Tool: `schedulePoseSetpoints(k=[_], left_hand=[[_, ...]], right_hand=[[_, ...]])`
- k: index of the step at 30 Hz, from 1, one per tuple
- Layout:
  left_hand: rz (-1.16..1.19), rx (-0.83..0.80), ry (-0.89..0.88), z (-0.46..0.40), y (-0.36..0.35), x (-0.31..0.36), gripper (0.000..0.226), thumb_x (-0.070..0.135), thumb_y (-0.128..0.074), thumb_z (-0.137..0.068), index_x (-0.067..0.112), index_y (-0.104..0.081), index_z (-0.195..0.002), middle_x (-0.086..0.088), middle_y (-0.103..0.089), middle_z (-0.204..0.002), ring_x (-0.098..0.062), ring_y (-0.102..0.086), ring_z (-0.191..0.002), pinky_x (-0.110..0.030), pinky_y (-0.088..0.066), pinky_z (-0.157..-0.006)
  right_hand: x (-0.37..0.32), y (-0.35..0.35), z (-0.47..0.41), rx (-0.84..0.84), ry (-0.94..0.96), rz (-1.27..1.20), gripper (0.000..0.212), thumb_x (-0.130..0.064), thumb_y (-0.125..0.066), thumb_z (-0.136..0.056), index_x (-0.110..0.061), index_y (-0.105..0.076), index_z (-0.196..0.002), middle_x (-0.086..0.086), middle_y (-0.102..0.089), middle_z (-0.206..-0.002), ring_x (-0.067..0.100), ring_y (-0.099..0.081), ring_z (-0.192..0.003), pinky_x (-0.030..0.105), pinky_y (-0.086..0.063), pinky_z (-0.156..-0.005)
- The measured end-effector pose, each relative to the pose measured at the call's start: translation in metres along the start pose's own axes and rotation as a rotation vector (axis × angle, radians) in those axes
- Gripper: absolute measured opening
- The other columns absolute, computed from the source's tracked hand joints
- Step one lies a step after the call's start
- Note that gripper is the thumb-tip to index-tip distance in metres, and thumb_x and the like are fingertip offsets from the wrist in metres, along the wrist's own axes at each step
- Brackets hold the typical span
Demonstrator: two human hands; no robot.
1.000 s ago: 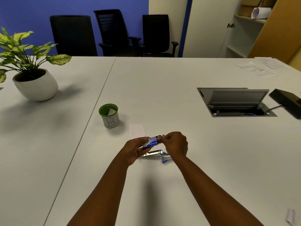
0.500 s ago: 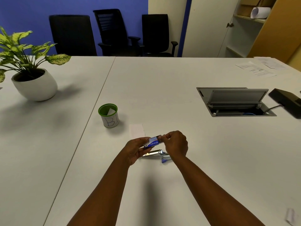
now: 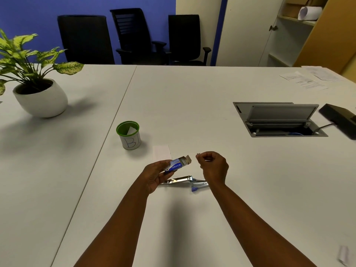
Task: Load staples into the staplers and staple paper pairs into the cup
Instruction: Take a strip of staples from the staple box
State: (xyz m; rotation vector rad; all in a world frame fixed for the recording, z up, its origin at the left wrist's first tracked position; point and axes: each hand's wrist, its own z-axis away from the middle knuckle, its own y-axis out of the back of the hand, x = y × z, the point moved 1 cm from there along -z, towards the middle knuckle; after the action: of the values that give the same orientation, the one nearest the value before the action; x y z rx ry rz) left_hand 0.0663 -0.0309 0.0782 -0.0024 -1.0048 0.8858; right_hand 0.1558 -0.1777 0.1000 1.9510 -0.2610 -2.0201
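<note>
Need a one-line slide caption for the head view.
Left hand holds an opened staple box; right hand pinched beside it, above the opened stapler.

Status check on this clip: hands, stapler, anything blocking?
Left hand holds opened staple box. Right hand pinched shut just right of it, contents unclear. Stapler lies open on table, unobstructed.

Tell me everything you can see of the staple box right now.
The staple box is a small blue and white cardboard carton with printed lettering. Its end flap stands open, showing a pale inside; staples cannot be made out. The left hand holds it tilted above the table, open end toward the right hand, which does not touch it.
</note>
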Motion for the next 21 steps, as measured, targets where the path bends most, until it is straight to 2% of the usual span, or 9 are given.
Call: schedulePoseSetpoints(k=[3, 5, 6, 8, 10, 13, 16, 21], left_hand=[[0.012, 0.029, -0.020, -0.001, 0.008, 0.004, 0.006, 0.003, -0.061, -0.084, 0.002, -0.062, -0.089, -0.019, -0.062, -0.093, -0.026, -0.064, -0.078, -0.021, -0.058, -0.053], [0.042, 0.060, -0.031, -0.001, 0.013, 0.007, 0.005, 0.002, -0.060, -0.084, 0.000, -0.061, -0.089, -0.019, -0.062, -0.092, -0.026, -0.064, -0.076, -0.022, -0.057, -0.055], [0.055, 0.076, -0.038, -0.002, 0.017, 0.008, 0.005, 0.001, -0.059, -0.084, 0.000, -0.061, -0.089, -0.020, -0.062, -0.092, -0.025, -0.066, -0.074, -0.021, -0.057, -0.056], [0.070, 0.101, -0.054, -0.002, 0.023, 0.009, 0.004, 0.000, -0.059, -0.084, -0.001, -0.061, -0.087, -0.019, -0.063, -0.090, -0.021, -0.069, -0.062, -0.021, -0.057, -0.055], [0.077, 0.121, -0.060, -0.002, 0.029, 0.008, 0.003, 0.000, -0.058, -0.084, -0.001, -0.061, -0.085, -0.017, -0.063, -0.088, -0.017, -0.069, -0.054, -0.020, -0.057, -0.056], [0.072, 0.152, -0.043, -0.002, 0.037, 0.006, 0.004, 0.000, -0.057, -0.085, 0.000, -0.061, -0.084, -0.016, -0.063, -0.087, -0.016, -0.069, -0.052, -0.020, -0.056, -0.056], [0.062, 0.175, -0.035, -0.003, 0.045, 0.005, 0.005, 0.000, -0.057, -0.085, 0.001, -0.062, -0.083, -0.016, -0.063, -0.087, -0.016, -0.069, -0.052, -0.020, -0.056, -0.056], [0.072, 0.192, -0.018, -0.007, 0.051, 0.004, 0.009, 0.002, -0.057, -0.086, -0.002, -0.061, -0.094, -0.016, -0.063, -0.087, -0.020, -0.069, -0.062, -0.020, -0.056, -0.055]], right_hand=[[0.012, 0.000, 0.003, -0.052, 0.058, 0.053, 0.017, -0.015, -0.074, -0.075, -0.009, -0.068, -0.089, 0.009, -0.072, -0.079, 0.019, -0.065, -0.069, 0.030, -0.053, -0.075], [0.023, -0.003, 0.008, -0.124, 0.103, 0.128, 0.012, -0.012, -0.072, -0.075, -0.010, -0.072, -0.087, 0.010, -0.074, -0.078, 0.015, -0.064, -0.063, 0.021, -0.053, -0.068], [0.030, -0.005, 0.012, -0.172, 0.114, 0.160, 0.008, -0.010, -0.071, -0.076, -0.011, -0.073, -0.083, 0.011, -0.074, -0.077, 0.018, -0.065, -0.061, 0.021, -0.055, -0.067], [0.044, -0.012, 0.021, -0.264, 0.155, 0.244, 0.008, -0.006, -0.067, -0.077, -0.007, -0.074, -0.082, 0.014, -0.073, -0.079, 0.026, -0.068, -0.069, 0.035, -0.056, -0.074], [0.059, -0.021, 0.031, -0.370, 0.215, 0.334, 0.011, -0.003, -0.066, -0.077, -0.005, -0.073, -0.085, 0.014, -0.072, -0.088, 0.027, -0.067, -0.082, 0.040, -0.053, -0.081], [0.079, -0.031, 0.043, -0.530, 0.226, 0.497, 0.018, -0.010, -0.066, -0.079, -0.013, -0.072, -0.095, 0.005, -0.071, -0.099, 0.019, -0.064, -0.093, 0.028, -0.048, -0.085], [0.090, -0.037, 0.045, -0.585, 0.226, 0.615, 0.024, -0.016, -0.066, -0.079, -0.021, -0.068, -0.102, -0.004, -0.071, -0.102, 0.010, -0.063, -0.096, 0.018, -0.042, -0.080], [0.092, -0.046, 0.040, -0.606, 0.226, 0.595, 0.024, -0.010, -0.065, -0.079, -0.017, -0.067, -0.102, -0.001, -0.071, -0.102, 0.011, -0.064, -0.096, 0.021, -0.045, -0.082]])
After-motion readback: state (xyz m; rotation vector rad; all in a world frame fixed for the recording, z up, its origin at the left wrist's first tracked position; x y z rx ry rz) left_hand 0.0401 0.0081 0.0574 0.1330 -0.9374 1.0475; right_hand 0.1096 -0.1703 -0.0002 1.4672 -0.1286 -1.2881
